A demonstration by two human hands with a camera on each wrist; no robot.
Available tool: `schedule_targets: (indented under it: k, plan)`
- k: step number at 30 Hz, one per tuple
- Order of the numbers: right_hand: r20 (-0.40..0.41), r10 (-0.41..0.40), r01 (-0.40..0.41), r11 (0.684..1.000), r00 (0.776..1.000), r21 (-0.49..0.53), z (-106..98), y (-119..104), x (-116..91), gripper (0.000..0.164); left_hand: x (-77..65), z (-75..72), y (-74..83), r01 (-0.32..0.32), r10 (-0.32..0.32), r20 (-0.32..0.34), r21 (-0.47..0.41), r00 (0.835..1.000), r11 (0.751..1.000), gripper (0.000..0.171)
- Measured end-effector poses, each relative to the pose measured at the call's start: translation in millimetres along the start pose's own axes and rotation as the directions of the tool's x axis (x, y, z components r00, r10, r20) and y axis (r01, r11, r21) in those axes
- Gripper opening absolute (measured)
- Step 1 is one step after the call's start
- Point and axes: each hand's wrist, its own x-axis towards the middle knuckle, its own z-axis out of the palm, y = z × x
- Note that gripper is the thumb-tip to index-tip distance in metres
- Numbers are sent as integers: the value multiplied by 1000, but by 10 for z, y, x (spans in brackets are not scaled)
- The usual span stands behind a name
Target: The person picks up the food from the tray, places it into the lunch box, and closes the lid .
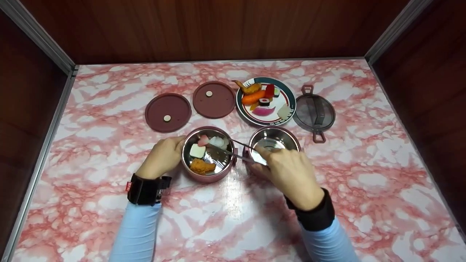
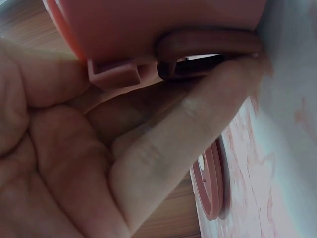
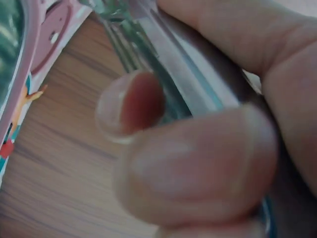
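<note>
My left hand holds the left side of a round pink lunch box with a steel inside. The left wrist view shows its fingers at the box's brown handle. With my right hand I grip metal tongs, their arms reaching leftward over the rim into that box. Near the tips lie a pink-and-white piece and a whitish piece; whether the tongs pinch either, I cannot tell. A pale square piece and a fried chicken piece lie inside too.
A second steel-lined box stands under my right hand. Behind are two brown round lids, a plate of toy-like food such as sushi and a carrot, and a clear lid with clasps. Wooden walls bound the marbled table.
</note>
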Motion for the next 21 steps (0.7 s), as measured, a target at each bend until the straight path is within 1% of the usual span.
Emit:
schedule_targets:
  k: [4, 8, 10, 16, 21]
  plan:
    - [43, 32, -33, 999, 999, 8, 19, -59, 6, 32, -3, -1, 6, 5, -5, 6, -2, 1000, 1000, 30]
    - [53, 47, -47, 999, 997, 7, 41, -61, 17, 31, -6, 0, 5, 17, -17, 14, -9, 1000, 1000, 32]
    - [44, 43, -43, 999, 998, 3, 52, -61, 18, 32, -7, 3, 1, 13, -13, 10, -6, 1000, 1000, 32]
    - [-14, 9, -9, 1000, 1000, -16, 89, -60, 24, 37, -9, 12, -9, -26, 26, -18, 15, 999, 1000, 29]
    - [-22, 2, -3, 1000, 1000, -28, 86, -45, 26, 36, -7, 8, -4, -20, 20, -14, 4, 1000, 1000, 28]
